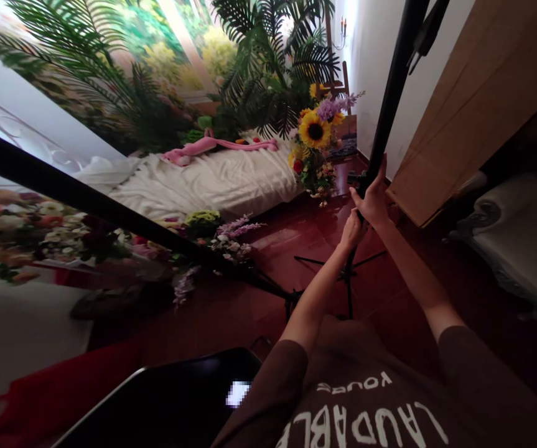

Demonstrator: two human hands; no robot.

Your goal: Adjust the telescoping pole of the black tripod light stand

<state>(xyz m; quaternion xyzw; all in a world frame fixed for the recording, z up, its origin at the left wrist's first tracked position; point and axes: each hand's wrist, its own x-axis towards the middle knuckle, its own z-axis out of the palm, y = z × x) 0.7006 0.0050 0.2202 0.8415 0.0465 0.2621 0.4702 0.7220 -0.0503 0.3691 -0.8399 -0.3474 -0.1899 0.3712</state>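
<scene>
Nearest, below the black stand (390,99), was a brown shirt (366,398) with pale lettering, and to its lower left lay a dark glossy panel (170,392) with a bright patch. The stand itself rose ahead of the shirt, tilted in view, its thin legs spread on the red floor (272,230). The left hand (352,230) had its fingers clenched about the lower part of the pole. Just above it, the right hand (374,204) touched the stand, thumb on one side and one finger reaching up along the other; how firmly its fingers gripped could not be told. A second black pole (86,199) slanted in from the left of the stand, and a brown board (464,118) leaned to its right. Farther left were mixed flowers (67,236). Beyond the stand, to its left, sunflowers (315,129) stood beside a platform with cream cloth (231,180), which bore a pink plush toy (193,149), with palm leaves (272,56) behind
</scene>
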